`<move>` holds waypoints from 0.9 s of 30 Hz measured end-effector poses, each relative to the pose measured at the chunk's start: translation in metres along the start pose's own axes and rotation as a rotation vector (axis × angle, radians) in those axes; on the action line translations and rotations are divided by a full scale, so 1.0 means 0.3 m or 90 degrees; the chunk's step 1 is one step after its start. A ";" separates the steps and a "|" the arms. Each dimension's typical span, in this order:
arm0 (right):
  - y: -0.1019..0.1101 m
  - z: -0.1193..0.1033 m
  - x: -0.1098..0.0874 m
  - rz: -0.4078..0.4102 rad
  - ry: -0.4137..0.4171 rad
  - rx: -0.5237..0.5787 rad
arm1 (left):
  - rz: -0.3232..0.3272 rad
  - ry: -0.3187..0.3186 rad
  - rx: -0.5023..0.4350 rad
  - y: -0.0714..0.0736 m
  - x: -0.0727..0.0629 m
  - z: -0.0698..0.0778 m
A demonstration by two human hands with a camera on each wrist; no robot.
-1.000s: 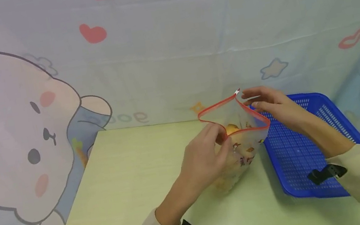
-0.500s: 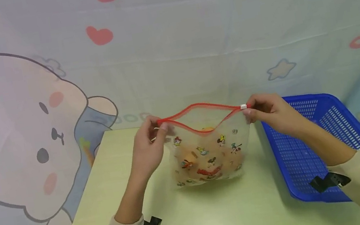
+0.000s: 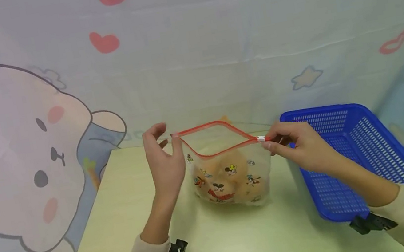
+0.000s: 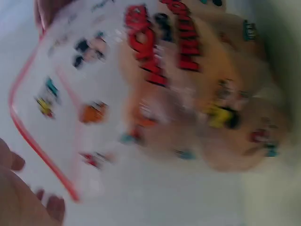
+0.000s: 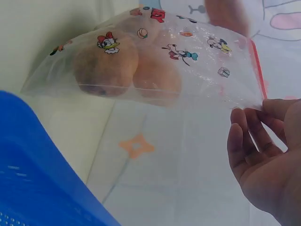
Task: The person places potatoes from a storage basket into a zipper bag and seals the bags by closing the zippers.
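A clear slider zip bag (image 3: 232, 183) with a red zip edge and cartoon prints stands on the table, its mouth gaping. Several round, tan-orange things (image 5: 106, 70) fill its lower part; the printed plastic blurs their kind. My right hand (image 3: 304, 144) pinches the bag's right top corner between thumb and forefinger, at the white slider (image 3: 261, 138). At the left top corner, my left hand (image 3: 166, 164) has its fingers spread loosely, the thumb close to the zip end. In the left wrist view, that bag corner hangs apart from the left fingertips (image 4: 55, 207).
To the right, a blue plastic basket (image 3: 386, 147) with mesh walls sits close by the bag, under my right forearm. The pale yellow table (image 3: 123, 230) ends at a cloth backdrop (image 3: 189, 56) printed with a rabbit, hearts and stars.
The left hand moved from the bag's near rim to its left corner, pinched it, then loosened. The right hand took the slider corner. The bag turned to face me and its mouth shifted slightly.
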State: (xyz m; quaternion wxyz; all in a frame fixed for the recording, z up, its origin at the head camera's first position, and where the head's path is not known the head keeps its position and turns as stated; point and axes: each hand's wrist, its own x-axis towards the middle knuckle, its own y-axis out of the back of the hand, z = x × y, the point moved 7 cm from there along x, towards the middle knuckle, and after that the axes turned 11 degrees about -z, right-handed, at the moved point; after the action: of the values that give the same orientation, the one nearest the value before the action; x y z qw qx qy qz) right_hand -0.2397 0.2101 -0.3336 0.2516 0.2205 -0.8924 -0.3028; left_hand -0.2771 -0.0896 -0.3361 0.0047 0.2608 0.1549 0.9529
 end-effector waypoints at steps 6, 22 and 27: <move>-0.047 -0.040 0.014 -0.024 0.062 0.003 | -0.245 -0.276 0.157 -0.173 -0.063 0.331; -0.065 -0.110 -0.019 0.018 0.134 -0.027 | -0.422 -0.302 0.343 -0.359 -0.044 0.321; -0.068 -0.107 -0.037 0.019 0.120 -0.019 | -0.412 -0.332 0.393 -0.353 -0.046 0.319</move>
State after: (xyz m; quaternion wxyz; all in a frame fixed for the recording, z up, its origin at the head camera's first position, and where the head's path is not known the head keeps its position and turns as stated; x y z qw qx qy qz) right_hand -0.2076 0.1877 -0.3282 0.3423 0.2311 -0.8633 -0.2901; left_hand -0.2251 0.0379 -0.2963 0.2604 0.4175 0.4956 0.7157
